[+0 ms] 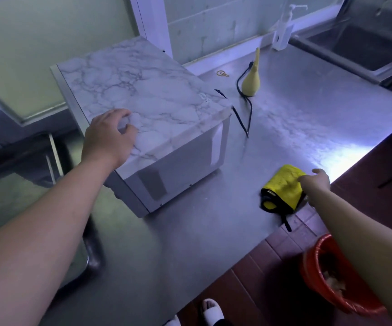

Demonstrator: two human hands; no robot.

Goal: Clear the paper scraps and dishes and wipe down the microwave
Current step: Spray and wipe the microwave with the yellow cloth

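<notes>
Microwave [143, 95], at the counter's [202, 243] left end, is touched by the left hand [109, 137] with relaxed fingers, the yellow cloth [282, 187] is reached by the right hand [315, 182], grip indiscernible; wiping is judged undone, paper scraps [333, 282] binned.

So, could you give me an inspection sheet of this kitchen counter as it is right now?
Surface: steel counter, cloudy streaks, glare at the right.
Job's things: microwave with marble-pattern top; yellow cloth near the counter's edge.
Clutter: yellow bulb and rubber band toward the back wall.
Grips: left hand rests on the microwave's top; right hand touches the cloth, its grip hidden.
Cables: black cable loose beside the microwave.
Surroundings: pump bottle, sink, red bin holding scraps.
</notes>
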